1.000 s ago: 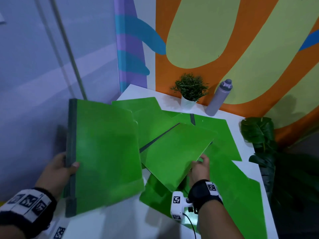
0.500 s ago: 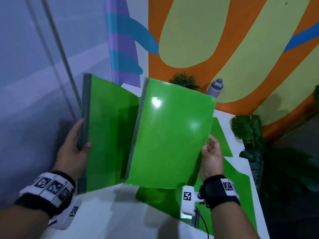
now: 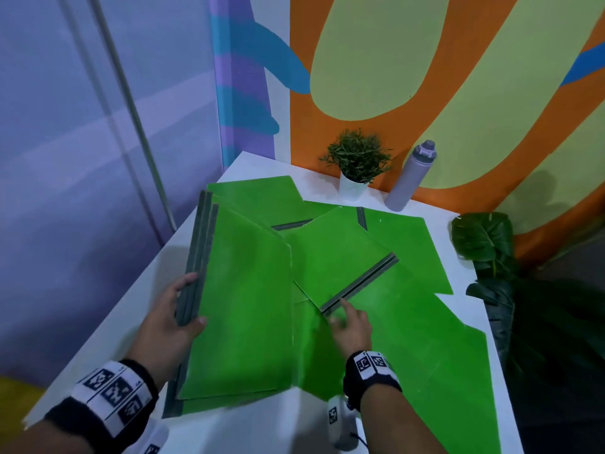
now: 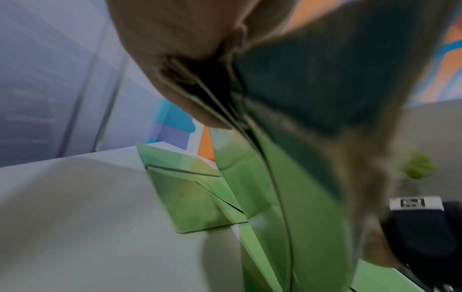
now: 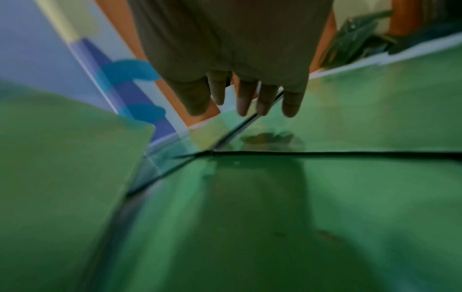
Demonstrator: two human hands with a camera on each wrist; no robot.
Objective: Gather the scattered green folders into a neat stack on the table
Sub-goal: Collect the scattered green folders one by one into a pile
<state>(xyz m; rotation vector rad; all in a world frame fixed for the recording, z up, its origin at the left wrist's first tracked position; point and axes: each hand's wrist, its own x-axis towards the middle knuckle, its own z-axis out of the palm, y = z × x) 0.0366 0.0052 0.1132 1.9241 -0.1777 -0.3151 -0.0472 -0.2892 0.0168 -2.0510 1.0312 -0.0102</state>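
Observation:
My left hand (image 3: 183, 309) grips a bundle of green folders (image 3: 242, 299) by their grey spines (image 3: 199, 257), thumb on top; in the left wrist view the bundle (image 4: 282, 197) hangs from the fingers. More green folders lie scattered over the white table (image 3: 248, 165). One loose folder (image 3: 337, 257) lies askew in the middle, its grey spine (image 3: 363, 280) toward me. My right hand (image 3: 347, 319) hovers with straight fingers at the near end of that spine and holds nothing. The right wrist view shows the fingers (image 5: 243, 98) spread above folder edges (image 5: 325, 153).
A small potted plant (image 3: 357, 165) and a grey bottle (image 3: 411, 176) stand at the table's back edge by the painted wall. A large leafy plant (image 3: 484, 244) stands right of the table. A glass wall runs along the left.
The folder my right hand held up half a second ago now lies on the bundle in my left hand. The right hand has let go and moved down to another loose folder.

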